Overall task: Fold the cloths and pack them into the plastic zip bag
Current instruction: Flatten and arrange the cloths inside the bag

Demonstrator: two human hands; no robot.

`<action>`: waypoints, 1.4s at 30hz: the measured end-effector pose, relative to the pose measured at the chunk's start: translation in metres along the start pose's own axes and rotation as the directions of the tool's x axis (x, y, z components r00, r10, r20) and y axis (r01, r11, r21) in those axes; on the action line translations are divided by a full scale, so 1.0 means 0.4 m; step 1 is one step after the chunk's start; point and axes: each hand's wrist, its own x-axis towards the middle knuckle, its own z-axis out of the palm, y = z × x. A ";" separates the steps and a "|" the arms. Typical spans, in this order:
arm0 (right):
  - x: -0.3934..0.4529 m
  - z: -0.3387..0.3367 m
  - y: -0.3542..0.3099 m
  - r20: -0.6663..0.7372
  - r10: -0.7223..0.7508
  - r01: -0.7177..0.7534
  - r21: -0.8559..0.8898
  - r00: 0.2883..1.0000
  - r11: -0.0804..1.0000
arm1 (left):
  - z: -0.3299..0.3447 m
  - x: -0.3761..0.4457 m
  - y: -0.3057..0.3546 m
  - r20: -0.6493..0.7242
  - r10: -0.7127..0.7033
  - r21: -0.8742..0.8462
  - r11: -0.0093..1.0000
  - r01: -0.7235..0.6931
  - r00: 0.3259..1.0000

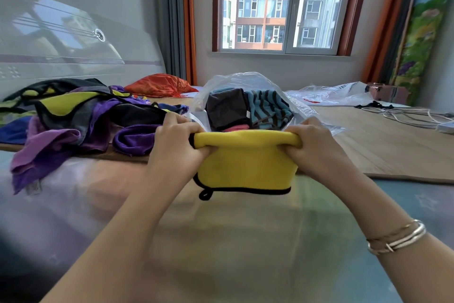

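Observation:
A folded yellow cloth [243, 162] with black edging hangs in front of me, held up above the bed. My left hand [177, 143] grips its top left corner and my right hand [317, 143] grips its top right corner. Just behind the cloth stands the clear plastic zip bag [235, 81], its mouth open towards me. Inside it are a dark grey cloth [226, 108], a blue striped cloth [267, 108] and a pink one [235, 128]. A heap of loose purple, yellow and black cloths [81, 116] lies on the bed to the left.
An orange cushion [159, 87] lies at the back beside the headboard. More clear plastic bags [336, 95] rest at the back right, with white cables [412, 116] and a charger on the bamboo mat [383, 145]. A window is straight ahead.

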 end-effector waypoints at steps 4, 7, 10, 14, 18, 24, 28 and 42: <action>0.066 0.037 -0.011 -0.096 -0.032 0.045 0.132 0.995 0.990 | 0.022 0.064 0.038 0.033 -0.040 -0.217 0.975 0.047 0.999; 0.146 0.083 -0.019 -0.063 -0.063 0.071 0.130 0.996 0.989 | 0.073 0.137 0.047 0.044 -0.063 -0.218 0.973 0.071 0.997; 0.267 0.129 -0.006 0.002 -0.044 0.044 0.039 0.999 0.998 | 0.152 0.231 0.043 0.134 -0.110 -0.136 0.982 0.129 0.985; 0.438 0.191 0.028 0.035 0.078 -0.074 -0.109 0.996 0.991 | 0.262 0.353 0.027 0.237 -0.212 0.008 0.976 0.216 0.948; 0.588 0.285 0.054 -0.018 0.171 -0.170 -0.232 0.985 0.958 | 0.357 0.459 -0.018 0.150 -0.284 0.034 0.959 0.282 0.947; 0.731 0.432 0.086 0.051 0.398 -0.390 0.351 0.916 0.851 | 0.454 0.498 -0.075 0.150 -0.289 0.445 0.874 0.197 0.946; 0.699 0.478 0.093 0.092 0.402 -0.379 0.570 0.911 0.729 | 0.440 0.437 -0.085 0.353 -0.252 0.622 0.782 -0.026 0.901; 0.554 0.490 0.065 0.563 -0.140 0.209 -0.060 0.814 0.976 | 0.190 0.180 -0.156 0.505 0.321 0.597 0.541 -0.593 0.801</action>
